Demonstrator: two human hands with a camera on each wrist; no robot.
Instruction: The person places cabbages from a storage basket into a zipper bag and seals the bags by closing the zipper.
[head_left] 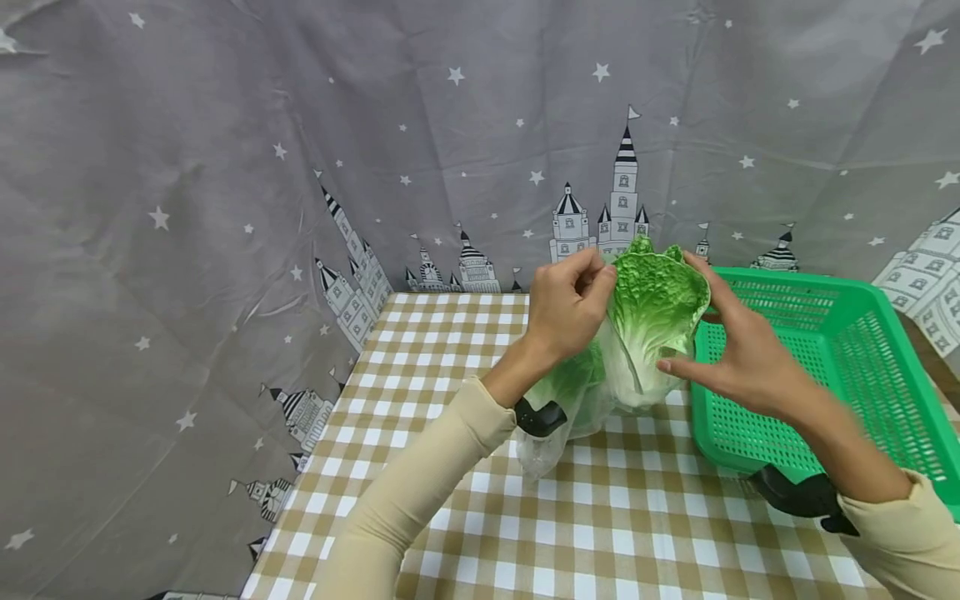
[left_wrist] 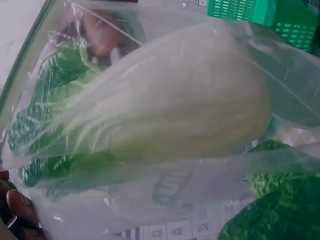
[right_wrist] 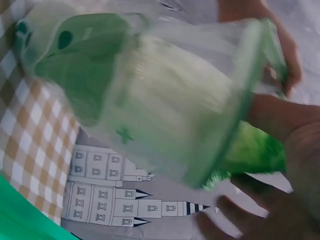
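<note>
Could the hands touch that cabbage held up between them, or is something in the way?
Partly: a clear plastic bag surrounds the cabbage. But the bag's mouth is open at the leafy end, and nothing visible blocks the right hand there.

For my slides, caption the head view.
Left grip pinches a clear bag; right grip spans partly bagged cabbage beside green basket.

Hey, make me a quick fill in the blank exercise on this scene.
1. The left hand pinches the edge of a clear plastic ____.
2. The right hand is near a basket coloured ____.
3. The cabbage between the hands points its leafy end ____ in the head view.
4. The grey backdrop is printed with stars and ____.

Missing words: bag; green; up; castles.
</note>
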